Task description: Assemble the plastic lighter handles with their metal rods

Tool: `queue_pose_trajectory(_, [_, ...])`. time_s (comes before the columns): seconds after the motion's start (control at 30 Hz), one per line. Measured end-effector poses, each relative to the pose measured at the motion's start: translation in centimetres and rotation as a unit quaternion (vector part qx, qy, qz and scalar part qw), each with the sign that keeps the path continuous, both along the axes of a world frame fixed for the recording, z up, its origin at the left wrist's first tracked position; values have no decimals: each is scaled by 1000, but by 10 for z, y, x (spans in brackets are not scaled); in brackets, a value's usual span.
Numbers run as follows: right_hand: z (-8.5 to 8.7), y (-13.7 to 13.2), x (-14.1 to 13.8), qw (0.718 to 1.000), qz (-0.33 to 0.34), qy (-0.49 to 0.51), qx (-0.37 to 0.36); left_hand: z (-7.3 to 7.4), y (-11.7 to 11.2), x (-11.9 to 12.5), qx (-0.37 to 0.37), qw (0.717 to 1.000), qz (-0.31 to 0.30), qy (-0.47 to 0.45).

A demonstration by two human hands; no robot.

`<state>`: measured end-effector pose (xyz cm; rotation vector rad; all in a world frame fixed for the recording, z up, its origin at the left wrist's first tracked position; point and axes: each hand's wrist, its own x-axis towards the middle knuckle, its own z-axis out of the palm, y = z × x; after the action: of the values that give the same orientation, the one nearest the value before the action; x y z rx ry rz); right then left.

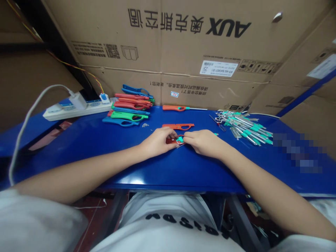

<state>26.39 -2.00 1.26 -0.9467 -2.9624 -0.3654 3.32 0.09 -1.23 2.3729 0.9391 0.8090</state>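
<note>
Over the middle of the blue table, my left hand grips a red lighter shell half from its left side. My right hand closes its fingertips on a part with a green trigger piece that lies in the shell; its metal tube is mostly hidden by that hand. Just beyond my fingers lies another red shell half with a finger loop. Farther back is a whole-looking red stick lighter with a silver tube pointing right.
Red, green and blue lighter shells are piled at the back left, beside tiny metal screws. Several metal tubes with green parts lie at the right. A white power strip and a large cardboard box stand behind.
</note>
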Motion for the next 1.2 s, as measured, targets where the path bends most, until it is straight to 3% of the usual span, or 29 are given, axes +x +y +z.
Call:
queue_pose_trajectory(0.33, [0,1,-2,998,-11,-55,13,0,2,-1,-6,1000,2,6])
queue_pose_trajectory(0.63, [-6,4,0,998,-4,-35,46,3,1,-1,-21,1000,4,16])
queue_pose_trajectory(1.2, [-4,1,-3,1000,-11,-20,14,4,-2,-1,-14,1000,-4,11])
